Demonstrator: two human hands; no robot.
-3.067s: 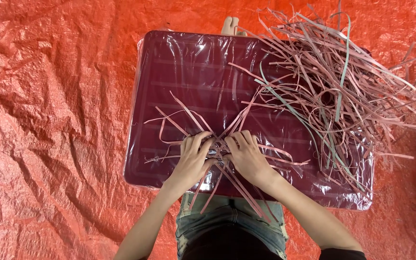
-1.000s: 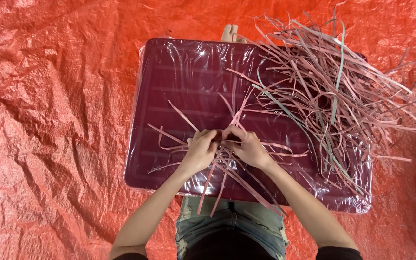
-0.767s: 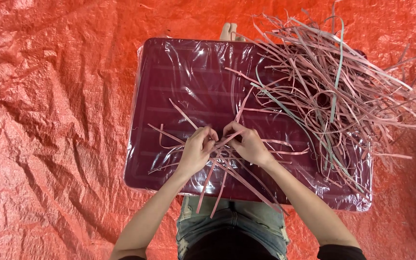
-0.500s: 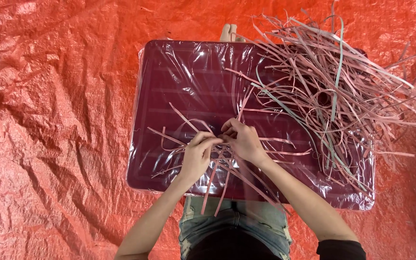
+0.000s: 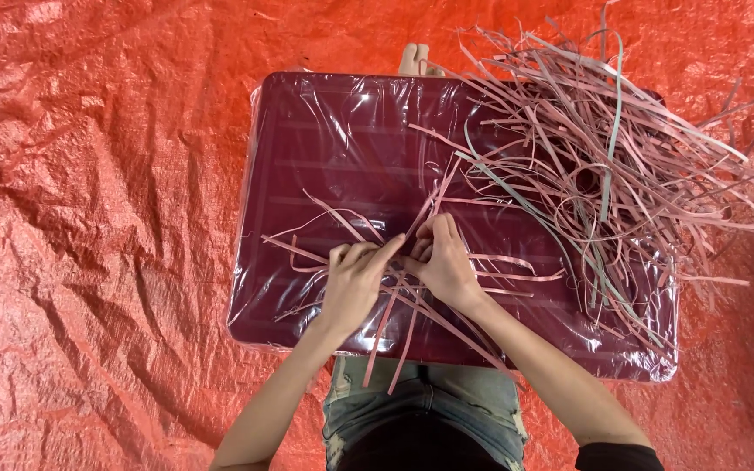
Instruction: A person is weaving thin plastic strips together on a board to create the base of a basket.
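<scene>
while both hands have drawn closer, left hand [image 5: 355,283] and right hand [image 5: 441,262] pinch crossing pink strips [image 5: 403,301], pile [image 5: 604,166] at two o'clock.

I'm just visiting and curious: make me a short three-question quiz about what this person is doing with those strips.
1. True or false: both the left hand and the right hand are on the crossed pink strips at the middle of the board.
2. Where does the loose pile of strips lie?
A. on the far right part of the board
B. on the tarp to the left
C. in the person's lap
3. Fill in: the dark red board is wrapped in clear ____ and rests over an orange tarp.

Key: 1 true; 2 A; 3 plastic.
</scene>
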